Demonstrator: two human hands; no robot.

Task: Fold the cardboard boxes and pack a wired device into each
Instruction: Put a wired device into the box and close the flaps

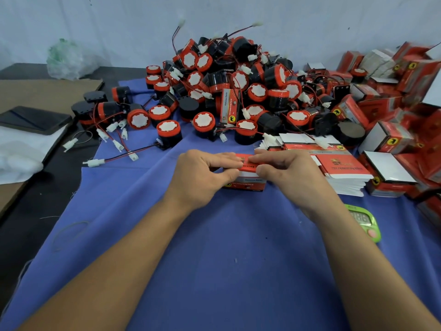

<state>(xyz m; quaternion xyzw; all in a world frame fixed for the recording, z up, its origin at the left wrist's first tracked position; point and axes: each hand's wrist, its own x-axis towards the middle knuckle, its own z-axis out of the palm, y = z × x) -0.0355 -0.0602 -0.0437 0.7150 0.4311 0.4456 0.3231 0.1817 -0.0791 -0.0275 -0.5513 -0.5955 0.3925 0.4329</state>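
Red cardboard box (pixel 245 185) lies lengthwise left-to-right between left hand (pixel 202 174) and right hand (pixel 287 172), each pinching its top from one end.

The dark, matt counter (pixel 35 211) is covered by a blue woven cloth (pixel 214 259), matt, with loose threads at its edge. The cardboard box (pixel 248 164), pinched between the left hand (pixel 202 173) and the right hand (pixel 286 170), is made of thin card, printed red with a slight sheen outside and left plain white within. The same card is seen in the stack of flat blanks (pixel 334 168) and the folded boxes (pixel 391 137). The wired devices (pixel 238 80) are moulded in smooth, faintly glossy black and red plastic, with matt white faces. Their thin insulated wires are ended by white plastic connectors (pixel 95 162). A brown cardboard sheet (pixel 47 91) is matt; a flat dark device (pixel 35 119) is glossy. A crumpled bag (pixel 66 60) is of clear film, and a timer (pixel 365 220) is cased in shiny green plastic.
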